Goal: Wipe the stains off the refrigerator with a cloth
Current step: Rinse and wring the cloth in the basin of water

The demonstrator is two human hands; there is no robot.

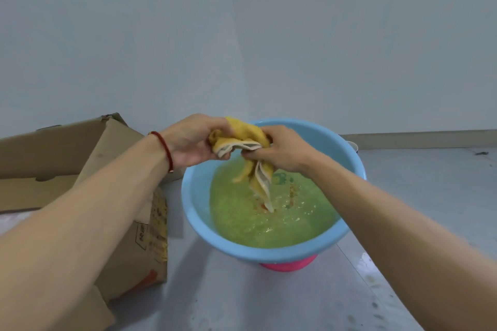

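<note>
A yellow cloth (pixel 243 137) with a pale underside is bunched and twisted between both hands above a blue basin (pixel 199 226) of greenish water. My left hand (pixel 192 140) grips its left end, and a red cord sits on that wrist. My right hand (pixel 279 150) grips the right part. A wet tail of the cloth hangs down from my right hand, its tip touching the rippling water. No refrigerator is in view.
The blue basin sits on a pink object (pixel 289 266) on a grey floor. An open cardboard box (pixel 126 196) stands directly left of the basin. Pale walls meet in a corner behind, with a skirting board (pixel 416 140) at the right. Wet marks spot the floor at right.
</note>
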